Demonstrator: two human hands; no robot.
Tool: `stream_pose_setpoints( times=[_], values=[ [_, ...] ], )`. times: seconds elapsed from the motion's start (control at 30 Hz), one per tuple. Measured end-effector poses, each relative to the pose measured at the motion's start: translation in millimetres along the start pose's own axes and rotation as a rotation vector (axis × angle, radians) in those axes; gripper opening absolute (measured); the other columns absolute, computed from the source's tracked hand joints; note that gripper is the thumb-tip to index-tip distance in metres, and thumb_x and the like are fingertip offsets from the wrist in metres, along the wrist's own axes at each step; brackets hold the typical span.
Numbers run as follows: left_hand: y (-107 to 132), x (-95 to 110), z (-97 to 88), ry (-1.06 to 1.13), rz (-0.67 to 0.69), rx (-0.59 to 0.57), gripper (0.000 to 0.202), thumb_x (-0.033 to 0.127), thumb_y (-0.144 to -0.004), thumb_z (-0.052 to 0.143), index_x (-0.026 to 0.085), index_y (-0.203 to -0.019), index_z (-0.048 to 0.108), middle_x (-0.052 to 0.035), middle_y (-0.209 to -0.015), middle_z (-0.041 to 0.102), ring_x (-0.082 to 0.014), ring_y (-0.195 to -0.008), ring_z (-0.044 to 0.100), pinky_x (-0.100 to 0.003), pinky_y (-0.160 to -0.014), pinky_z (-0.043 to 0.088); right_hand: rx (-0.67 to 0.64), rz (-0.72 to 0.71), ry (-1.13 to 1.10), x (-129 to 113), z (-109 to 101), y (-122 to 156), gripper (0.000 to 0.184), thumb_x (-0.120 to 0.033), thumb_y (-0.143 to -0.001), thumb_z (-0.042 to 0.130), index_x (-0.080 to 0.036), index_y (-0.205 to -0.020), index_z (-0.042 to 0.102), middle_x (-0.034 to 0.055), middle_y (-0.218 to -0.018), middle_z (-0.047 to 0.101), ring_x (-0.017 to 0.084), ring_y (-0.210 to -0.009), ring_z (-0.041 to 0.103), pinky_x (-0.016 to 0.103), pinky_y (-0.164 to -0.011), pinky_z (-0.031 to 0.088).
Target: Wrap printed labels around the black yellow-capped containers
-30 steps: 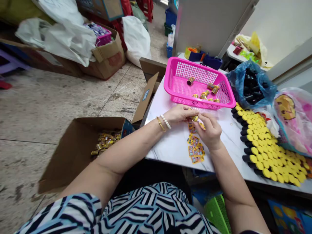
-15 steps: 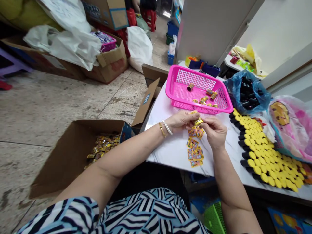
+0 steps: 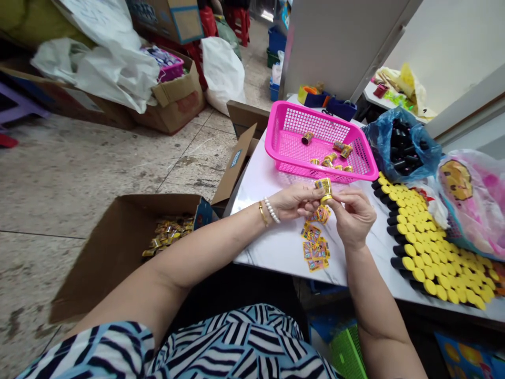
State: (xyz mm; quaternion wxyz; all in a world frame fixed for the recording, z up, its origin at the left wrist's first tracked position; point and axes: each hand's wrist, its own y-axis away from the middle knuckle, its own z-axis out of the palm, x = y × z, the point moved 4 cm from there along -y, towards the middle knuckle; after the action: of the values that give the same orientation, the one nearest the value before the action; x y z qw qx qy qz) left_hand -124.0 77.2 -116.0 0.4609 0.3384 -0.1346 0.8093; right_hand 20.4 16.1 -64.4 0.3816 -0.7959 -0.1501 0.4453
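Gold foil cylinder pinched upright, just short of the pink basket.
My left hand and right hand grip it between the fingers, long axis near vertical (it lay more sideways a moment ago), above the printed packets on the marble table.

A glossy foil wrapper, smooth marble-look tabletop and matt cardboard box.

Camera, one: head-worn, facing forward and down, close above the left hand and right hand, taking in the table and, farther off, the floor.
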Motion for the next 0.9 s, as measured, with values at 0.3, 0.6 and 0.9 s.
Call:
stream_pose_setpoints(
  times=[0.3, 0.6, 0.9],
  values=[
    [5, -1, 0.0, -0.172, -0.021, -0.012, 0.056, 0.058, -0.066, 0.095, 0.015, -0.078, 0.061, 0.0054, -0.054, 0.052, -0.0021, -0.038, 0.036, -0.015, -0.033, 0.02, -0.087, -0.049, 0.049, -3, 2, 2, 0.009, -0.027, -0.087, 0.082, -0.031, -0.095, 0.081, 0.0021, -0.091, 0.07, 0.021, -0.088, 0.07, 0.042, -0.082, 0.063],
    [4, 8, -4.6, -0.325, 0.109, 0.11, 0.066, 0.075, -0.066, 0.086, 0.015, -0.083, 0.062, 0.0052, -0.053, 0.051, -0.0054, -0.038, 0.04, -0.019, -0.035, 0.022, -0.179, 0.039, 0.019, 8, 15, 6, 0.042, -0.033, -0.081, 0.088, -0.028, -0.12, 0.074, 0.005, -0.109, 0.069, 0.019, -0.087, 0.068, 0.039, -0.081, 0.064],
    [12, 38, -14.4, -0.489, 0.618, 0.447, 0.048, 0.055, -0.073, 0.09, 0.014, -0.084, 0.067, -0.0006, -0.075, 0.065, -0.0079, -0.061, 0.054, -0.023, -0.059, 0.043, -0.104, 0.253, -0.209, 24, 14, 7, 0.041, -0.028, -0.08, 0.088, -0.023, -0.114, 0.068, 0.0044, -0.102, 0.075, 0.019, -0.092, 0.077, 0.037, -0.087, 0.068]
  ],
)
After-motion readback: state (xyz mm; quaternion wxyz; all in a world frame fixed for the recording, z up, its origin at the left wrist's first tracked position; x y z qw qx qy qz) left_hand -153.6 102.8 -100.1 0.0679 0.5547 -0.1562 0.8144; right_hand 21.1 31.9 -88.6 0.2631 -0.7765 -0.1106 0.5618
